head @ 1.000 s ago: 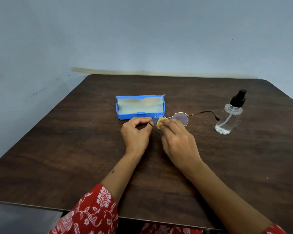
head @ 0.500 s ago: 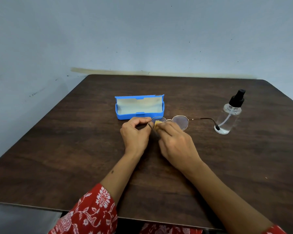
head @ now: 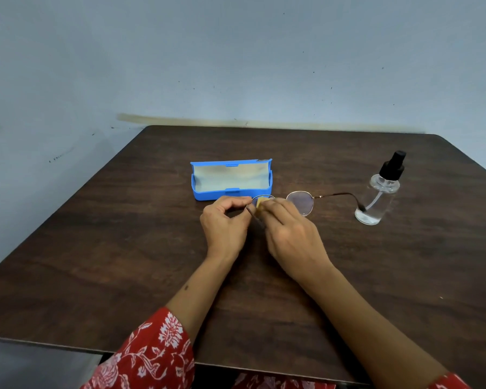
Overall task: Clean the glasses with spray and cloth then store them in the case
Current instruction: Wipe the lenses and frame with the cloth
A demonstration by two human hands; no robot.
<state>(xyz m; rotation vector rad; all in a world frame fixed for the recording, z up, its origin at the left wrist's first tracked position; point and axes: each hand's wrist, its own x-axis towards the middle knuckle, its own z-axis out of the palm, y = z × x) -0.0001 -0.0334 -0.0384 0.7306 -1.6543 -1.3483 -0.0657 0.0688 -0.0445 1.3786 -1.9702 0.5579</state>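
Inspector: At mid-counter, the left hand [head: 225, 220] pinches the round wire-rimmed glasses [head: 299, 203] by the near temple; the right hand [head: 288, 231] presses a yellow cloth [head: 260, 204] on the left lens.

Assessor: Advice?

Inspector: Light circular strokes, frame held steady. The open blue case [head: 232, 179] waits just behind; the spray bottle [head: 379, 192] stands right. The dark wood counter [head: 124, 262] meets a plain grey wall [head: 236, 51].

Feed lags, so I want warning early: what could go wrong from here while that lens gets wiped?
1. The glasses open temple tip sits against the spray bottle; a swing could tip it.
2. Left hand pinches only the thin frame while right hand rubs with the cloth; it could bend.
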